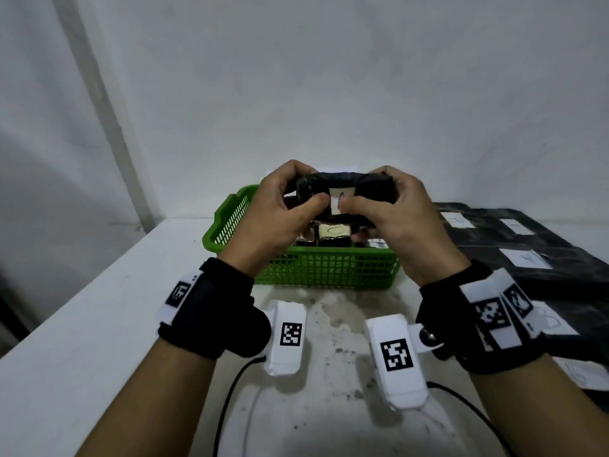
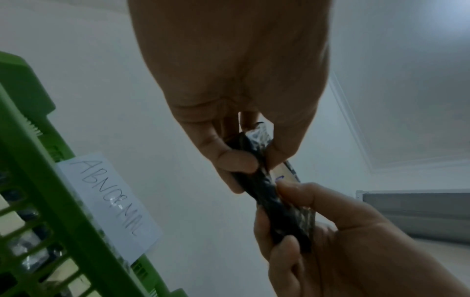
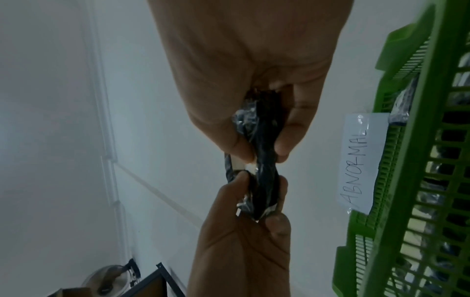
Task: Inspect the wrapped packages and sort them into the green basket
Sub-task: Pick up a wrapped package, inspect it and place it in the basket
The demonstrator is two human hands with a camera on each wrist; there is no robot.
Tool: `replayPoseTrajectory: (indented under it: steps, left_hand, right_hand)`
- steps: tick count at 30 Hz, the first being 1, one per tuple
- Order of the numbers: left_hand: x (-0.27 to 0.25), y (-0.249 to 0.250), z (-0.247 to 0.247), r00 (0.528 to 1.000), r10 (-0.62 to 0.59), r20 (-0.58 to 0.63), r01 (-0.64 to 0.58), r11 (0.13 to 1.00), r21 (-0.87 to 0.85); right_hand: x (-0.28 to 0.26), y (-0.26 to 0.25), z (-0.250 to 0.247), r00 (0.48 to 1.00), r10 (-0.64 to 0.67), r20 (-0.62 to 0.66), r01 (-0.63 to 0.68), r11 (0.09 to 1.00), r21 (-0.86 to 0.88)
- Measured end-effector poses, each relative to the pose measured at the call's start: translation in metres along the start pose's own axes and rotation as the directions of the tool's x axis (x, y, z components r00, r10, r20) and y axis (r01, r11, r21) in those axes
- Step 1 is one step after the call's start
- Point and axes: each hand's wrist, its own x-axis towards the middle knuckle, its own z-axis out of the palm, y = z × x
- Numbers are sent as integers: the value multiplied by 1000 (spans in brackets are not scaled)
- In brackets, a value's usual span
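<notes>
Black crinkled plastic-wrapped package (image 1: 344,189), oblong, white paper label; clamped endwise by left hand (image 1: 280,206) and right hand (image 1: 392,209); above green lattice basket (image 1: 329,268).

A black wrapped package (image 1: 342,186) with a white label hung crosswise above the green basket (image 1: 316,268), which held other packages (image 1: 333,237).
</notes>
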Motion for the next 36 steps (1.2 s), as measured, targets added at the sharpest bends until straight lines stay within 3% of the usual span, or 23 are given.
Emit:
replayPoseTrajectory:
  steps: [3,6,12,16,23,27,32,36]
  left_hand:
    - [0,2,-6,999,12,32,-11,1000,-10]
    - [-2,8,-7,997,62,55,-62,998,-13]
    - [-4,14,-4,998,8,55,-3,997,-80]
    - [-4,13,-2,996,-67,64,71,995,-75]
    - [-5,18,5,999,-34,-14,33,996,-77]
    - [-6,20,3,999,-50,-18,47,990,-136]
    - [-3,16,2,976,-210,63,219,942,-253]
    - [-2,11,5,987,-157,32,160,959,-234]
  right_hand:
    - [-3,-5,-4,993,91,81,-90,996,-20]
    - [-3,-12,-6,977,170,127,-181,980,79]
    - [-2,-17,-12,991,96,92,-115,969,219]
    - [-2,-16,-14,997,27,74,-39,985,169]
    - [-7,-12,-7,989,-123,-82,124,992,0]
    - [-5,-13,-8,991,-131,-36,132,990,51]
    - [-4,-11,-14,976,-176,126,185,981,-65]
    - [-4,-10,-10,989,-25,147,31,999,-38]
